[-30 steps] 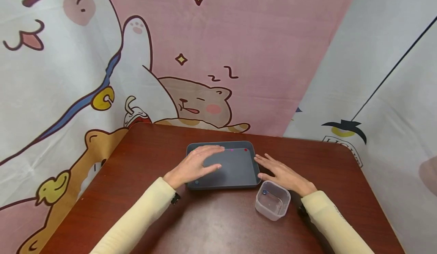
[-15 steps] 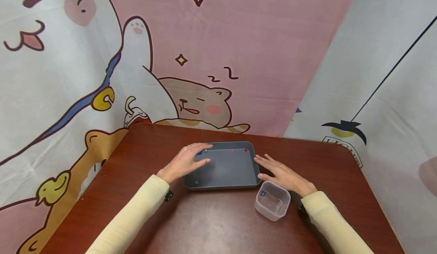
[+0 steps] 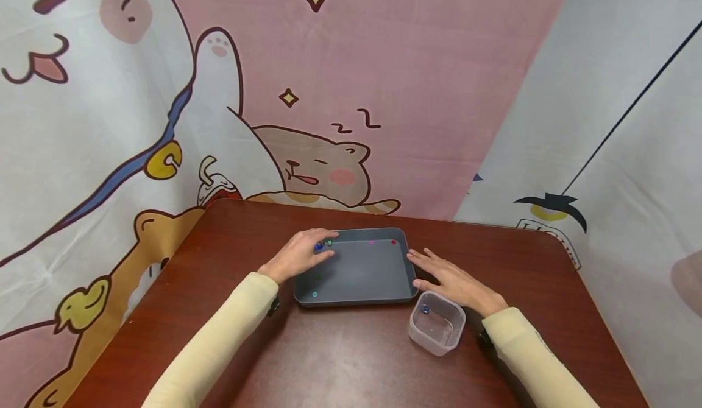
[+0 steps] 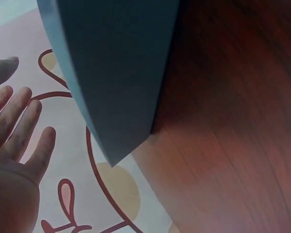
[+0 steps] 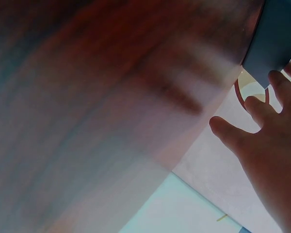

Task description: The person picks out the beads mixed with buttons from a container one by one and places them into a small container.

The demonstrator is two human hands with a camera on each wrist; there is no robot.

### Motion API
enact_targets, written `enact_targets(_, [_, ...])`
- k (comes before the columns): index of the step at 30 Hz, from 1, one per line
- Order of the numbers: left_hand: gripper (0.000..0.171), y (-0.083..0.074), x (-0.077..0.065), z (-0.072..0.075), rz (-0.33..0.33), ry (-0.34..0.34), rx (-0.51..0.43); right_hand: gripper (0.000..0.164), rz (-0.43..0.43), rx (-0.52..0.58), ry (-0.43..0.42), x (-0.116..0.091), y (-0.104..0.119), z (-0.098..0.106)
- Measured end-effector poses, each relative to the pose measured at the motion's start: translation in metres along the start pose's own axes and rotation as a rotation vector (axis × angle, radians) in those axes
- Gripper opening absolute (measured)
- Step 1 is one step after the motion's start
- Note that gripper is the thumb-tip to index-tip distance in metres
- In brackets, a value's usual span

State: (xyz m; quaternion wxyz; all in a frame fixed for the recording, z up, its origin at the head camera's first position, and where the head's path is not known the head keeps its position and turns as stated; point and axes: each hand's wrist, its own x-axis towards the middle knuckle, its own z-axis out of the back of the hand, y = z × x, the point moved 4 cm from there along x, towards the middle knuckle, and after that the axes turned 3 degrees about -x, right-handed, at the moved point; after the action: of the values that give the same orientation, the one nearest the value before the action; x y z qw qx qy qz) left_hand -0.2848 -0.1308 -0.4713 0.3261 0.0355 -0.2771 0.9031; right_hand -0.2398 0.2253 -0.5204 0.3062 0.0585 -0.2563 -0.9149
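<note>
A grey rectangular tray [image 3: 367,274] lies on the table with small bead-like pieces in it. My left hand [image 3: 296,256] is at its left side, fingers stretched over the rim beside a blue piece [image 3: 319,246] and a green piece [image 3: 329,243]. Those fingers look straight and apart in the left wrist view, next to the tray's outer wall [image 4: 111,63]. On the other side my right hand [image 3: 455,281] has its spread fingertips right at the tray's right rim. Neither hand holds anything. Toward the back of the tray lie a pink ring [image 3: 371,242] and a red piece [image 3: 393,242].
A clear square plastic container [image 3: 433,342] stands in front of the right hand, with a small blue piece [image 3: 425,309] inside. One teal ring [image 3: 315,295] lies in the tray's front left corner. A printed cloth [image 3: 439,91] hangs behind the brown table [image 3: 329,359].
My left hand has drawn back leftward from over the tray to its left rim, uncovering the blue and green pieces. My right hand has stayed in place.
</note>
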Motion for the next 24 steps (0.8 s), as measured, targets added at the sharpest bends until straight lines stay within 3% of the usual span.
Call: enact_targets(24, [0.043,0.022,0.017,-0.016,0.063,0.075,-0.006,0.071,-0.007,0.003,-0.002,-0.001,0.001,0.001])
